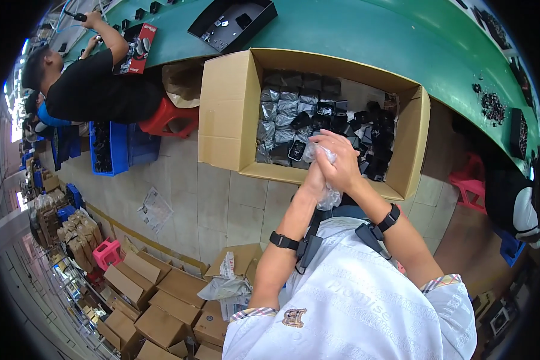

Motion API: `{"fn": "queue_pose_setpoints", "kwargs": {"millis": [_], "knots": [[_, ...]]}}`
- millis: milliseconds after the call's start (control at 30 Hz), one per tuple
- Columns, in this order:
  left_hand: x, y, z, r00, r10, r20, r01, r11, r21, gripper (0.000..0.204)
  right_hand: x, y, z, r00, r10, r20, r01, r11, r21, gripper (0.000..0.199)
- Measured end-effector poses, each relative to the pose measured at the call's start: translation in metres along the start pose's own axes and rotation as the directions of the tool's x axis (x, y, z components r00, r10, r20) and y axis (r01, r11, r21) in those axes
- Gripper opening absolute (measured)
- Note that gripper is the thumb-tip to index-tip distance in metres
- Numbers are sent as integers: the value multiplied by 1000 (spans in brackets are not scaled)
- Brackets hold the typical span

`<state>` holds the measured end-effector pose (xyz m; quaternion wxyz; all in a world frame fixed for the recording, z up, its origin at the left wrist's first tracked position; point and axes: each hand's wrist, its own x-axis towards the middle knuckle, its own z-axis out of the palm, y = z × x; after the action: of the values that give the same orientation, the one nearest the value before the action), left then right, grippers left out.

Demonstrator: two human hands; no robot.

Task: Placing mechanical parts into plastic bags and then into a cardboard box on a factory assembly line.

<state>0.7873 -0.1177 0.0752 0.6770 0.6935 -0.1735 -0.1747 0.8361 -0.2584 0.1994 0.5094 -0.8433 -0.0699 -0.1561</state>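
My left hand (313,181) and my right hand (342,163) are pressed together in front of my body, the right one lying over the left. Crumpled clear plastic film (329,200) is squeezed between them and sticks out above and below. Most of the left fingers are hidden behind the right hand. Just beyond is an open cardboard box (224,114). In its left part, silvery-grey wrapped blocks (287,107) sit in rows. Loose black plastic pieces (380,135) are heaped on the right, and a few lie on the wrapped blocks.
A green worktable (366,27) runs behind the box, bearing a black tray (222,42) and a pile of small dark parts (493,109). At left a co-worker (96,87) sits on a red stool (169,119) near a blue bin (121,157). Cardboard boxes (168,303) stand behind me.
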Motion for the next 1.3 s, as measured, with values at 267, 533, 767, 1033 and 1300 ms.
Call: {"fn": "queue_pose_setpoints", "kwargs": {"millis": [267, 533, 767, 1033, 1300], "knots": [[-5, 129, 28, 903, -320, -287, 154, 864, -479, 59, 16, -14, -18, 996, 66, 59, -66, 998, 4, 18], [73, 143, 51, 755, -443, -484, -51, 696, -716, 56, 38, -6, 12, 912, 408, -51, -396, 905, 155, 18], [74, 100, -6, 798, -506, -328, -29, 512, -859, 46, 15, -17, 15, 984, -46, 174, 103, 937, -334, 42], [39, 36, -16, 801, -522, -294, 39, 536, -843, 32, 9, -15, -2, 821, -176, 542, 179, 983, 49, 50], [36, 91, -86, 749, -95, -655, 387, 866, 316, 24, -4, 74, 27, 914, 100, 393, -63, 992, -107, 36]]}}
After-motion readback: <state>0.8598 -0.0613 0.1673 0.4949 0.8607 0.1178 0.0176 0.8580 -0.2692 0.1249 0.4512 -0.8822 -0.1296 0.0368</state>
